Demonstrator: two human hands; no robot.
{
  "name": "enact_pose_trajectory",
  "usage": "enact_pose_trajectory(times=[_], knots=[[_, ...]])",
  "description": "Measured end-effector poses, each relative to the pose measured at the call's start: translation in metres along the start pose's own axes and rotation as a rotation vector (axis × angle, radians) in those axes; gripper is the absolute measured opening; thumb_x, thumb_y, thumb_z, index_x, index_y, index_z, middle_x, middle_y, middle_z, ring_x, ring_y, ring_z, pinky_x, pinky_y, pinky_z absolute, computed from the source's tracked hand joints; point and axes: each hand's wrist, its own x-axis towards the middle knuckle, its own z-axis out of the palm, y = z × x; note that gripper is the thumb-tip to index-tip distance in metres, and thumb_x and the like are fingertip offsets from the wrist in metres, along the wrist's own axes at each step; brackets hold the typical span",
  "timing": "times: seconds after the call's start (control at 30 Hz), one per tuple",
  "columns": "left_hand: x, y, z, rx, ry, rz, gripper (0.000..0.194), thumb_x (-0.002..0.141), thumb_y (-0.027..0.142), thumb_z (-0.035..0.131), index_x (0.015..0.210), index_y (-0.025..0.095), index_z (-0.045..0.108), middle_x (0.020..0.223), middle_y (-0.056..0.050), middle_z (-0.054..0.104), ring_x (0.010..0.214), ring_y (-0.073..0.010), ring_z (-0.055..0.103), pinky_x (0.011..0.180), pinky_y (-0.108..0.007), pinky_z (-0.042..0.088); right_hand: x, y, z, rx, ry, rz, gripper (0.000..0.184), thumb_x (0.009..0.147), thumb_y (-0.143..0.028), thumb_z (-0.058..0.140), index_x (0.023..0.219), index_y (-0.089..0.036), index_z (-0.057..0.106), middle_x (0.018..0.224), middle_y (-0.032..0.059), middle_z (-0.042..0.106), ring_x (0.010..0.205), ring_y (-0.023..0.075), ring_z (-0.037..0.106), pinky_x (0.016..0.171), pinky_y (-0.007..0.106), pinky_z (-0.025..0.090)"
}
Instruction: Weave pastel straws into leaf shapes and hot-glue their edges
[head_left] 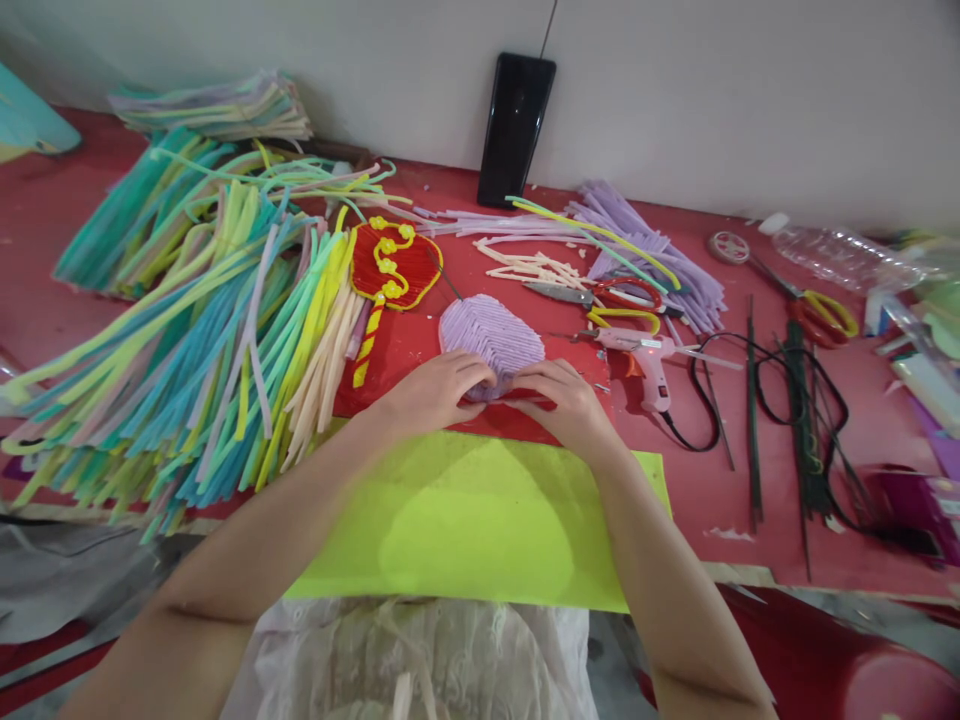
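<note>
A lavender leaf-shaped piece made of pipe cleaners (491, 335) lies in front of me on a red sheet (420, 370), its stems slanting out from a centre line. My left hand (442, 388) pinches its near left edge, fingers curled and thumb underneath. At the near right edge, my right hand (559, 395) grips the same piece with bent fingers. The fingertips hide the lower rim. Just left of the piece is a red fan shape (390, 265) with yellow edging, yellow flowers and a striped handle. A pink glue gun (641, 360) lies right of my right hand.
Bundles of coloured pipe cleaners (217, 340) cover the left. Lavender pipe cleaners (645, 250), scissors (622, 297) and a black phone (517, 130) are behind. Green wire stems (799, 430), a cable (697, 425), yellow-handled scissors (825, 315) and a plastic bottle (847, 255) lie right. A lime sheet (480, 520) is in front.
</note>
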Motion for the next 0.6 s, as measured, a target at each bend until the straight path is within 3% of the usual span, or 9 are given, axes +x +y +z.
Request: enact_pose_trajectory(times=[0.1, 0.17, 0.23, 0.33, 0.47, 0.6], knots=[[-0.002, 0.0, -0.006, -0.053, 0.212, -0.101, 0.011, 0.085, 0.015, 0.054, 0.095, 0.019, 0.058, 0.095, -0.004, 0.065, 0.09, -0.0154, 0.061, 0.083, -0.029, 0.047, 0.0, 0.001, 0.0, 0.007, 0.001, 0.006, 0.012, 0.087, -0.028, 0.06, 0.095, -0.023, 0.069, 0.095, 0.0062, 0.07, 0.089, 0.0195, 0.062, 0.08, 0.036, 0.05], [-0.004, -0.004, -0.012, -0.042, 0.448, -0.264, 0.012, 0.087, 0.014, 0.05, 0.095, 0.019, 0.058, 0.095, -0.004, 0.066, 0.089, -0.0146, 0.062, 0.083, -0.029, 0.048, 0.0, 0.001, 0.0, 0.013, -0.003, 0.013, 0.013, 0.087, -0.028, 0.06, 0.095, -0.023, 0.069, 0.094, 0.0065, 0.069, 0.089, 0.0197, 0.062, 0.08, 0.035, 0.051], [-0.006, -0.011, -0.016, 0.001, 0.613, -0.453, 0.013, 0.089, 0.015, 0.048, 0.096, 0.019, 0.058, 0.094, -0.005, 0.067, 0.086, -0.0151, 0.063, 0.082, -0.03, 0.048, 0.0, 0.0, 0.0, 0.017, 0.0, 0.008, 0.012, 0.087, -0.027, 0.06, 0.096, -0.024, 0.069, 0.093, 0.0061, 0.069, 0.089, 0.0198, 0.062, 0.08, 0.036, 0.051], [-0.007, -0.02, -0.017, 0.062, 0.617, -0.618, 0.012, 0.088, 0.016, 0.049, 0.096, 0.018, 0.057, 0.091, -0.006, 0.068, 0.086, -0.0177, 0.064, 0.082, -0.033, 0.049, 0.001, -0.002, -0.001, 0.027, 0.016, -0.003, 0.012, 0.087, -0.027, 0.061, 0.096, -0.024, 0.068, 0.092, 0.0056, 0.069, 0.088, 0.0195, 0.062, 0.08, 0.035, 0.05], [-0.006, -0.024, -0.009, 0.065, 0.548, -0.581, 0.014, 0.086, 0.013, 0.049, 0.098, 0.018, 0.056, 0.094, -0.008, 0.068, 0.093, -0.0206, 0.065, 0.089, -0.038, 0.048, 0.001, -0.002, 0.001, 0.037, 0.009, 0.001, 0.013, 0.087, -0.027, 0.061, 0.097, -0.022, 0.067, 0.093, 0.0064, 0.068, 0.089, 0.0194, 0.062, 0.082, 0.035, 0.05], [-0.003, -0.028, -0.001, -0.163, 0.577, -0.559, 0.016, 0.085, 0.01, 0.048, 0.098, 0.018, 0.054, 0.104, -0.008, 0.067, 0.102, -0.0192, 0.063, 0.095, -0.039, 0.046, 0.0, -0.001, 0.005, 0.047, 0.003, -0.016, 0.013, 0.088, -0.025, 0.06, 0.098, -0.023, 0.067, 0.095, 0.0068, 0.067, 0.091, 0.0192, 0.061, 0.084, 0.035, 0.05]])
